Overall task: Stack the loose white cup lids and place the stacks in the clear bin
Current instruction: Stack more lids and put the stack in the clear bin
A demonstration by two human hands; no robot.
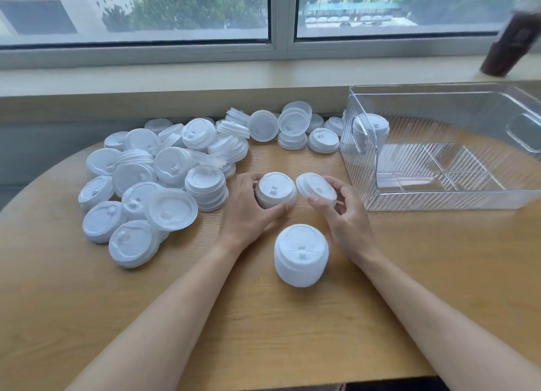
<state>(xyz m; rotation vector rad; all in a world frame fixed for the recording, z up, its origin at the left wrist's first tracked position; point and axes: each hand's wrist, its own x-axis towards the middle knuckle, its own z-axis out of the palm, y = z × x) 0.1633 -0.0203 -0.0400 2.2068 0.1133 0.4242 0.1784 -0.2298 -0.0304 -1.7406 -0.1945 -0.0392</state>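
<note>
The left hand [248, 207] wraps its fingers round a short stack of lids [275, 190] standing on the worktop [409, 259]. The right hand [341, 206] pinches a single tilted lid [316, 189] just beside that stack. A taller finished stack [301, 256] stands between the forearms, near both wrists. Loose lids [164, 180] sprawl over the left and far side, reaching toward the rounded left edge. The clear bin [445, 147] sits at the right by the windowsill, one stack showing through its wall. Bare wood lies between the right hand and the bin's front wall.
</note>
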